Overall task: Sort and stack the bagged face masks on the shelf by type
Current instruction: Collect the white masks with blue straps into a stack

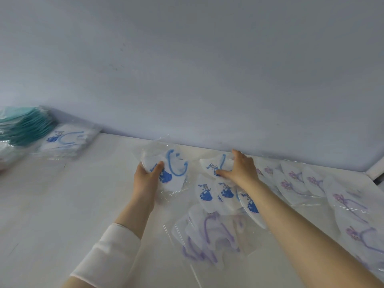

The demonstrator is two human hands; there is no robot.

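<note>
My left hand point(148, 176) grips a bagged white mask with a blue print point(173, 170), lifted slightly off the white shelf point(62, 204). My right hand point(241, 168) pinches the edge of another blue-print bagged mask point(216, 164) lying by the back wall. Several more blue-print masks point(209, 196) lie loose below that hand. A stack of blue-print masks point(66, 140) sits at the far left. Purple-print bagged masks point(311, 181) spread to the right, and one loose purple-print bag point(209, 238) lies between my forearms.
A stack of teal bagged masks point(22, 125) stands at the left edge beside the blue-print stack. A pale wall point(187, 69) closes the back of the shelf. Bare shelf surface stretches across the left and middle foreground.
</note>
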